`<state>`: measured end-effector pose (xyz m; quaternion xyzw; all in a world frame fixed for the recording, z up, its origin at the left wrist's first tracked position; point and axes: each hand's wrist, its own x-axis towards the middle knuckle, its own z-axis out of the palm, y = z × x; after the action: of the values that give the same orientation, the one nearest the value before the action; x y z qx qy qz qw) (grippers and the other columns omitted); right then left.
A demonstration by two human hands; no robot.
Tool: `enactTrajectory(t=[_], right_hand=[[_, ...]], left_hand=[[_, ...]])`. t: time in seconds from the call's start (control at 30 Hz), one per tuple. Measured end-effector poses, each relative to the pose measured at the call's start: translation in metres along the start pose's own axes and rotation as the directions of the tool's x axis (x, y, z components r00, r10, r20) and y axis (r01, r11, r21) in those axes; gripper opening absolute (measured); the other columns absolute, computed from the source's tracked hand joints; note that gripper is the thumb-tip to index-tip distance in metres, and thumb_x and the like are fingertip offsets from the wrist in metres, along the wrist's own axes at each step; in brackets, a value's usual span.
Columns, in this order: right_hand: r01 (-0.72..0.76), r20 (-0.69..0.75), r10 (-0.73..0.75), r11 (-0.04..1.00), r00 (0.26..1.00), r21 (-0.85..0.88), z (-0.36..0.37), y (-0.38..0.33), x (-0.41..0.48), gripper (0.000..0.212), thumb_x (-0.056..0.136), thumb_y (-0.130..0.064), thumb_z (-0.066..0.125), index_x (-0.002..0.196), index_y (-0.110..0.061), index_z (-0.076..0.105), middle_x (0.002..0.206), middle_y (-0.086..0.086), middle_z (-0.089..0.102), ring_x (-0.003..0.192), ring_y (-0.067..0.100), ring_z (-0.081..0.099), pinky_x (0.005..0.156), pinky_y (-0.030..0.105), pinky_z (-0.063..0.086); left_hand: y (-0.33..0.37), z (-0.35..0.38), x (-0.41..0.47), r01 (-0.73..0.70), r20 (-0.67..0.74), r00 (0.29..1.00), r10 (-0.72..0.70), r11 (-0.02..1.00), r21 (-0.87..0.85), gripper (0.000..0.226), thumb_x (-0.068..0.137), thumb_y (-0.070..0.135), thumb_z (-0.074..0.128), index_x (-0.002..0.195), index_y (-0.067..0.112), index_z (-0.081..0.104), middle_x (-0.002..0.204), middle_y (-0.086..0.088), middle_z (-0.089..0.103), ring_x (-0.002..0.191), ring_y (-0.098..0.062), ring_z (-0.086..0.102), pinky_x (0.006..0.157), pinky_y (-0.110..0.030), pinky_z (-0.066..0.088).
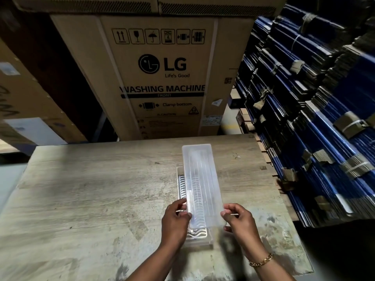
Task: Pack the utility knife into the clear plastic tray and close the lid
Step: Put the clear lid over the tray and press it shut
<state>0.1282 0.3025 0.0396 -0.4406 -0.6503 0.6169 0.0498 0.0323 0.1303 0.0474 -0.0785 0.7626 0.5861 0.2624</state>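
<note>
A long clear plastic lid (200, 183) is held tilted above the clear plastic tray (181, 186), which lies on the wooden table (91, 195). My left hand (175, 224) pinches the lid's near left edge. My right hand (240, 222) pinches its near right corner. The lid covers most of the tray; only the tray's left side and near end show, with a ridged white insert inside. I cannot make out the utility knife through the plastic.
A large LG washing machine carton (162, 74) stands right behind the table. Stacks of blue strapped flat packs (316, 118) line the right side. More cartons (26, 102) sit at the left.
</note>
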Motion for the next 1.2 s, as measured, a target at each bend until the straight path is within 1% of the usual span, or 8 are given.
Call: enactTrajectory(t=[0.07, 0.17, 0.4, 0.5, 0.73, 0.87, 1.03, 1.2], right_hand=[[0.000, 0.003, 0.000, 1.000, 1.000, -0.012, 0.008, 0.005, -0.002, 0.016, 0.087, -0.005, 0.071, 0.099, -0.016, 0.073, 0.095, 0.007, 0.071, 0.084, 0.018, 0.067, 0.064, 0.036, 0.061], [-0.006, 0.005, 0.007, 0.999, 1.000, -0.041, 0.017, 0.014, -0.006, 0.016, 0.087, -0.006, 0.071, 0.099, -0.016, 0.072, 0.096, 0.006, 0.072, 0.086, 0.019, 0.069, 0.061, 0.032, 0.060], [-0.053, -0.007, 0.053, 0.993, 0.999, -0.101, 0.029, 0.032, -0.007, 0.016, 0.087, -0.003, 0.071, 0.093, -0.017, 0.071, 0.091, 0.006, 0.072, 0.076, 0.019, 0.067, 0.069, 0.047, 0.062], [-0.065, -0.018, 0.063, 0.989, 0.998, -0.135, 0.031, 0.036, -0.005, 0.015, 0.086, -0.003, 0.071, 0.092, -0.017, 0.071, 0.086, 0.003, 0.071, 0.069, 0.019, 0.066, 0.068, 0.050, 0.063], [-0.079, -0.024, 0.077, 0.986, 0.997, -0.145, 0.035, 0.043, -0.003, 0.017, 0.084, -0.002, 0.070, 0.088, -0.019, 0.072, 0.085, 0.002, 0.072, 0.067, 0.019, 0.066, 0.068, 0.054, 0.063], [-0.080, -0.018, 0.078, 0.984, 0.997, -0.159, 0.036, 0.045, -0.003, 0.016, 0.085, -0.004, 0.070, 0.087, -0.021, 0.072, 0.088, 0.003, 0.073, 0.078, 0.022, 0.069, 0.068, 0.051, 0.064], [-0.089, -0.017, 0.087, 0.979, 0.996, -0.183, 0.036, 0.049, 0.000, 0.018, 0.082, -0.007, 0.074, 0.084, -0.025, 0.073, 0.085, -0.002, 0.074, 0.084, 0.021, 0.071, 0.073, 0.053, 0.063], [-0.100, -0.022, 0.098, 0.976, 0.995, -0.192, 0.036, 0.052, 0.002, 0.017, 0.081, -0.009, 0.074, 0.084, -0.026, 0.072, 0.086, -0.004, 0.074, 0.086, 0.019, 0.071, 0.080, 0.051, 0.062]], left_hand=[[-0.007, -0.007, 0.001, 0.010, 0.002, 1.000, -0.010, 1.000, 0.019, 0.044, 0.085, -0.003, 0.065, 0.117, 0.026, 0.070, 0.109, -0.001, 0.071, 0.095, -0.019, 0.071, 0.088, -0.043, 0.060], [-0.017, -0.014, 0.002, 0.031, 0.013, 0.999, -0.032, 0.999, 0.034, 0.044, 0.083, -0.004, 0.065, 0.115, 0.026, 0.071, 0.105, -0.001, 0.075, 0.094, -0.020, 0.072, 0.089, -0.044, 0.060], [-0.032, -0.019, 0.002, 0.059, 0.018, 0.998, -0.060, 0.997, 0.059, 0.043, 0.084, -0.006, 0.064, 0.111, 0.027, 0.070, 0.101, 0.001, 0.074, 0.091, -0.017, 0.072, 0.088, -0.042, 0.061], [-0.036, -0.019, 0.003, 0.066, 0.018, 0.998, -0.068, 0.995, 0.079, 0.043, 0.085, -0.005, 0.063, 0.111, 0.027, 0.069, 0.103, 0.002, 0.073, 0.091, -0.017, 0.072, 0.088, -0.042, 0.060], [-0.044, -0.019, 0.006, 0.085, 0.009, 0.996, -0.086, 0.991, 0.105, 0.043, 0.082, -0.006, 0.063, 0.110, 0.026, 0.069, 0.101, 0.000, 0.073, 0.088, -0.015, 0.071, 0.086, -0.040, 0.060], [-0.051, -0.018, 0.009, 0.097, 0.002, 0.995, -0.098, 0.990, 0.107, 0.044, 0.080, -0.007, 0.062, 0.110, 0.025, 0.070, 0.102, -0.002, 0.074, 0.088, -0.017, 0.073, 0.088, -0.045, 0.060], [-0.053, -0.018, 0.009, 0.089, 0.010, 0.996, -0.091, 0.988, 0.124, 0.045, 0.081, -0.006, 0.063, 0.104, 0.032, 0.068, 0.102, 0.000, 0.073, 0.089, -0.017, 0.072, 0.086, -0.045, 0.061], [-0.054, -0.018, 0.010, 0.085, 0.011, 0.996, -0.087, 0.990, 0.115, 0.043, 0.081, -0.008, 0.062, 0.108, 0.026, 0.068, 0.100, -0.001, 0.072, 0.084, -0.015, 0.072, 0.076, -0.032, 0.059]])
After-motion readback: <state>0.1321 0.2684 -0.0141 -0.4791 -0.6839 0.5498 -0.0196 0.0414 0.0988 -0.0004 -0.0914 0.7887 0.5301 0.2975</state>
